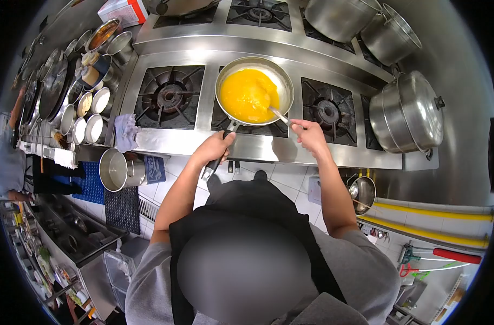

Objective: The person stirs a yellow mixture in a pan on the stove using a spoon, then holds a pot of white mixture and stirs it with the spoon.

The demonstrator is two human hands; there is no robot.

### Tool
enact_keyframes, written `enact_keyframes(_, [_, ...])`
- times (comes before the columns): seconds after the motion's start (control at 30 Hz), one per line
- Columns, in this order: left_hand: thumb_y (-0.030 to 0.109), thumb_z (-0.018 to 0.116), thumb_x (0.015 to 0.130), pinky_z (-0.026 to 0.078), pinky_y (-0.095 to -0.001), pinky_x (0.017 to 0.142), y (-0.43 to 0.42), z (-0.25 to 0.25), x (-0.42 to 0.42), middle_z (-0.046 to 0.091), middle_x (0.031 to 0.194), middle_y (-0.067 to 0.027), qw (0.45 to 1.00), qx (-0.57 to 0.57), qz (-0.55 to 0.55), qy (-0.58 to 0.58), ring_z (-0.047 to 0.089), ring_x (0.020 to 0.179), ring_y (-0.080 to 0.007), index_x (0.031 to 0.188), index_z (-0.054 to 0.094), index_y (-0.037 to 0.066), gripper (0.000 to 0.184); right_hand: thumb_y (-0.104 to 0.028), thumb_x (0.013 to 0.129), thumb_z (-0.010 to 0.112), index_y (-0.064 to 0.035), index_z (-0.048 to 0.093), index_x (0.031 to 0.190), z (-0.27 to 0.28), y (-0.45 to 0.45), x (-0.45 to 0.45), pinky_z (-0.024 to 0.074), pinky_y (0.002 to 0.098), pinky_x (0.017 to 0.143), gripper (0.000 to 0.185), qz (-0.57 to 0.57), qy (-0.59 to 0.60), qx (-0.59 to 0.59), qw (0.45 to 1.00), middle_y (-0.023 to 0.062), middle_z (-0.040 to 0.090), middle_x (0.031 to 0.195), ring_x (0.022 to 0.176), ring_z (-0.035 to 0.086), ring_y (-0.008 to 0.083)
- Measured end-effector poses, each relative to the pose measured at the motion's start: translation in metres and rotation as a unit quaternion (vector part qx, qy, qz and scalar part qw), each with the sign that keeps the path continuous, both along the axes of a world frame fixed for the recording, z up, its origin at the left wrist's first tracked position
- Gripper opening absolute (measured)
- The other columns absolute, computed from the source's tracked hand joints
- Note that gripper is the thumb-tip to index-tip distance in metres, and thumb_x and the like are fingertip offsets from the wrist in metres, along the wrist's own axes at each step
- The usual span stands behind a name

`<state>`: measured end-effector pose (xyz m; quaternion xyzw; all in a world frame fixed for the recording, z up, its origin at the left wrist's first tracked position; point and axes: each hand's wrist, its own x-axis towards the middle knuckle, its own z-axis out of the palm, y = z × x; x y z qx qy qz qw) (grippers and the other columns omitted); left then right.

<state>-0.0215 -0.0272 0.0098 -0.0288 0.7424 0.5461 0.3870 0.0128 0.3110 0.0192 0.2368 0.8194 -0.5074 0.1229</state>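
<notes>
A frying pan (pixel 283 89) sits over the middle front burner of the steel stove, its handle pointing toward me. Bright yellow beaten egg (pixel 246 93) covers most of its base, leaving pale bare metal at the right. My left hand (pixel 214 148) is closed around the pan's dark handle. Pinched in the fingers of my right hand (pixel 311 137) is a slim metal utensil (pixel 281 116), slanting over the pan's near right rim. Its tip dips into the egg, so I cannot tell whether it is a spoon or a fork.
Gas burners flank the pan at left (pixel 171 96) and right (pixel 328 110). A big lidded pot (pixel 406 114) stands at far right. A crumpled cloth (pixel 126 131) lies on the stove's left edge, beside several containers (pixel 95 129). Another person (pixel 11 160) is at far left.
</notes>
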Motion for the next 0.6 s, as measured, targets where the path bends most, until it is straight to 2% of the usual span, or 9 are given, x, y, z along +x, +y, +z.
enact_keyframes(0.03, [0.047, 0.056, 0.11, 0.049, -0.033, 0.045, -0.003, -0.002, -0.002, 0.055, 0.067, -0.0037, 1.0, -0.001, -0.001, 0.001, 0.055, 0.049, -0.0147, 0.106, 0.056, -0.001, 0.048, -0.03, 0.102, 0.071, -0.0146, 0.077, 0.131, 0.001, -0.002, 0.0, 0.0384, 0.024, 0.047, 0.033, -0.001, 0.001, -0.001, 1.0, -0.0012, 0.064, 0.075, 0.055, 0.05, 0.0055])
enact_keyframes(0.1, [0.047, 0.056, 0.11, 0.05, -0.0327, 0.045, -0.007, -0.004, -0.004, 0.056, 0.069, -0.0043, 1.0, 0.015, -0.01, 0.003, 0.057, 0.05, -0.0151, 0.105, 0.057, 0.0, 0.047, -0.031, 0.102, 0.071, -0.0174, 0.077, 0.13, 0.002, -0.005, 0.0, 0.0317, 0.0231, 0.042, 0.032, -0.036, -0.041, -0.111, 0.992, -0.0012, 0.061, 0.071, 0.049, 0.047, 0.0056])
enact_keyframes(0.23, [0.044, 0.054, 0.111, 0.049, -0.0313, 0.044, -0.017, 0.007, -0.001, 0.059, 0.072, -0.0047, 1.0, 0.013, -0.012, 0.018, 0.056, 0.051, -0.0138, 0.103, 0.056, 0.002, 0.042, -0.031, 0.102, 0.071, -0.0196, 0.077, 0.132, 0.014, -0.014, 0.004, 0.0301, 0.0234, 0.041, 0.033, -0.048, -0.01, -0.106, 0.993, -0.0023, 0.059, 0.069, 0.046, 0.043, 0.0058])
enact_keyframes(0.3, [0.045, 0.052, 0.112, 0.048, -0.032, 0.044, -0.022, 0.014, 0.006, 0.06, 0.071, -0.0054, 1.0, 0.015, -0.008, -0.011, 0.056, 0.05, -0.0148, 0.104, 0.057, 0.001, 0.045, -0.029, 0.101, 0.071, -0.0191, 0.076, 0.133, 0.026, -0.016, 0.007, 0.0523, 0.0327, 0.063, 0.034, -0.028, 0.027, 0.007, 0.999, 0.005, 0.077, 0.087, 0.062, 0.064, 0.013])
enact_keyframes(0.33, [0.045, 0.052, 0.112, 0.048, -0.032, 0.044, -0.024, 0.011, 0.008, 0.06, 0.071, -0.0054, 1.0, 0.014, -0.008, -0.012, 0.056, 0.05, -0.0148, 0.104, 0.057, 0.001, 0.045, -0.029, 0.101, 0.071, -0.0191, 0.076, 0.133, 0.022, -0.013, 0.007, 0.0523, 0.0327, 0.063, 0.034, -0.028, 0.025, 0.006, 0.999, 0.005, 0.077, 0.087, 0.062, 0.064, 0.013])
enact_keyframes(0.4, [0.051, 0.05, 0.111, 0.047, -0.0325, 0.044, -0.028, 0.005, 0.009, 0.058, 0.07, -0.005, 0.998, 0.038, -0.007, -0.052, 0.056, 0.049, -0.0156, 0.104, 0.058, -0.001, 0.053, -0.034, 0.101, 0.069, -0.022, 0.074, 0.135, 0.02, -0.008, 0.005, 0.0571, 0.0398, 0.077, 0.037, 0.022, 0.087, 0.153, 0.984, 0.0107, 0.081, 0.1, 0.079, 0.075, 0.0268])
enact_keyframes(0.43, [0.051, 0.05, 0.111, 0.047, -0.0325, 0.044, -0.028, 0.004, 0.01, 0.058, 0.07, -0.005, 0.998, 0.038, -0.008, -0.052, 0.056, 0.049, -0.0156, 0.104, 0.058, -0.001, 0.053, -0.034, 0.101, 0.069, -0.022, 0.074, 0.135, 0.023, -0.01, 0.007, 0.0571, 0.0398, 0.077, 0.037, 0.021, 0.087, 0.152, 0.984, 0.0107, 0.081, 0.1, 0.079, 0.075, 0.0268])
enact_keyframes(0.5, [0.053, 0.048, 0.112, 0.045, -0.0322, 0.042, -0.026, 0.003, 0.011, 0.055, 0.068, -0.0038, 0.997, 0.04, 0.015, -0.063, 0.052, 0.046, -0.015, 0.103, 0.058, -0.001, 0.055, -0.038, 0.1, 0.069, -0.0238, 0.074, 0.134, 0.035, -0.015, 0.016, 0.0571, 0.0471, 0.086, 0.037, 0.049, 0.116, 0.26, 0.957, 0.0169, 0.078, 0.108, 0.098, 0.075, 0.0382])
enact_keyframes(0.6, [0.052, 0.048, 0.112, 0.043, -0.032, 0.042, -0.023, 0.004, 0.014, 0.053, 0.066, -0.003, 0.997, 0.035, 0.03, -0.055, 0.049, 0.045, -0.0144, 0.102, 0.058, 0.0, 0.054, -0.038, 0.101, 0.069, -0.0254, 0.073, 0.136, 0.042, -0.014, 0.026, 0.0576, 0.0469, 0.085, 0.038, 0.102, 0.127, 0.324, 0.932, 0.0158, 0.078, 0.108, 0.101, 0.073, 0.0395])
